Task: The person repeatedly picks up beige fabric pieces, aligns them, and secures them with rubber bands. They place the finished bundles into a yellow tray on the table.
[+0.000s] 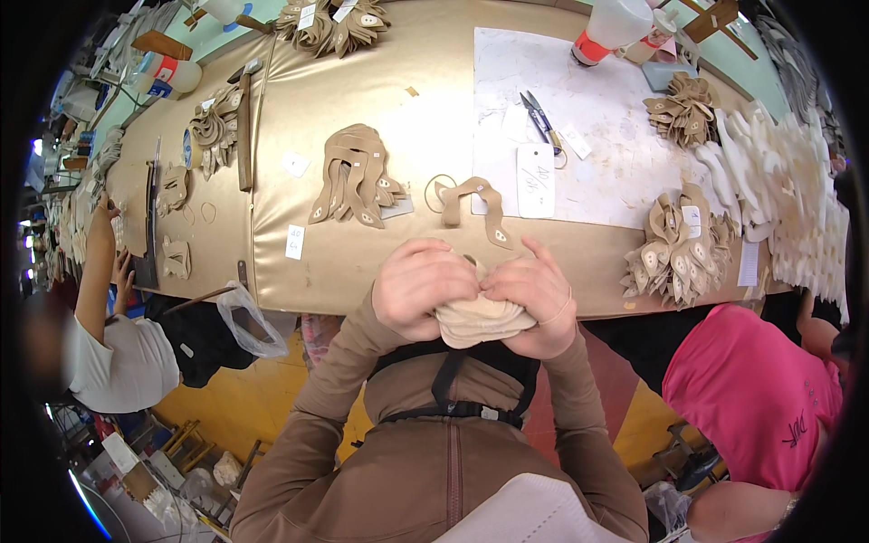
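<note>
A worker in a brown zip-front jacket [398,471] grips a stack of beige cut pieces [486,323] just off the near edge of a gold-covered worktable [303,271], above a black waist strap [453,410]; the left hand [424,288] curls its fingers over one side of the stack; the right hand [536,303] closes on the other, a thin band looped across it. To the sides, a co-worker in pink [756,389] sits at the right and another in white [127,366] reaches toward the table at the left; beyond the hands lie a curved tan strip [492,204] beside a rubber band [429,190], a heap of tan strips [348,176] to its left and a fanned bundle of tan pieces [679,249] well to its right; farther back, a white tag [536,184] and dark-handled scissors [539,118] rest on a white sheet [611,185]; a translucent bottle with a red band [614,27] stands near the far edge.
</note>
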`<state>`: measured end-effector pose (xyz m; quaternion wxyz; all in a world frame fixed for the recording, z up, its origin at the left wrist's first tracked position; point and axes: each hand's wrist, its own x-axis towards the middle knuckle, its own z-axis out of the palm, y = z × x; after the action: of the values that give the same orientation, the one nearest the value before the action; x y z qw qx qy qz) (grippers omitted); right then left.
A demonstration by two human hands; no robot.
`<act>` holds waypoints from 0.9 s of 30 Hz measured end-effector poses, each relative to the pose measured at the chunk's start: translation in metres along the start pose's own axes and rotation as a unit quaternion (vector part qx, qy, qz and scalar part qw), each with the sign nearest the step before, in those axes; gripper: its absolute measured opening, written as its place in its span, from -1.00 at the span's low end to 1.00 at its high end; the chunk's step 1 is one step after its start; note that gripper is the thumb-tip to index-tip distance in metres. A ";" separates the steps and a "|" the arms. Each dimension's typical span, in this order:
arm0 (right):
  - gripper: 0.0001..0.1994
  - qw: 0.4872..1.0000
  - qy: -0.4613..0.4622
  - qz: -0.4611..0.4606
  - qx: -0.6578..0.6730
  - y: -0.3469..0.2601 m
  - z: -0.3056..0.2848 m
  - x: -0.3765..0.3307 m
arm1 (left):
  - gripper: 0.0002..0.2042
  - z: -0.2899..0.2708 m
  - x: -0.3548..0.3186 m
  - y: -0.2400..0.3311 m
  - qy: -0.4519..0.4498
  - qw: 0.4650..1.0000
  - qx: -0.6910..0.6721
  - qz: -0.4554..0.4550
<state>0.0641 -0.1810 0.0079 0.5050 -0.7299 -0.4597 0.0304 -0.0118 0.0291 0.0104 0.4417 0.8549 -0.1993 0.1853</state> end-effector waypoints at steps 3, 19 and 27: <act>-0.66 0.995 -0.050 0.043 0.077 0.000 -0.004 0.000 | -0.71 -0.003 -0.005 0.004 -0.043 0.981 -0.131 -0.136; -0.91 0.929 0.019 0.339 0.145 0.059 0.031 0.035 | -0.50 -0.002 -0.031 -0.024 0.119 0.716 -0.481 -0.492; -0.83 0.895 0.208 0.357 0.167 -0.014 -0.106 -0.027 | -0.28 0.015 -0.013 -0.025 0.069 0.668 -0.619 -0.408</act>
<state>0.0932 -0.2741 0.0590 0.6586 -0.7397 -0.0403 0.1322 -0.0079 0.0319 -0.0210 0.9132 0.3664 0.1316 -0.1208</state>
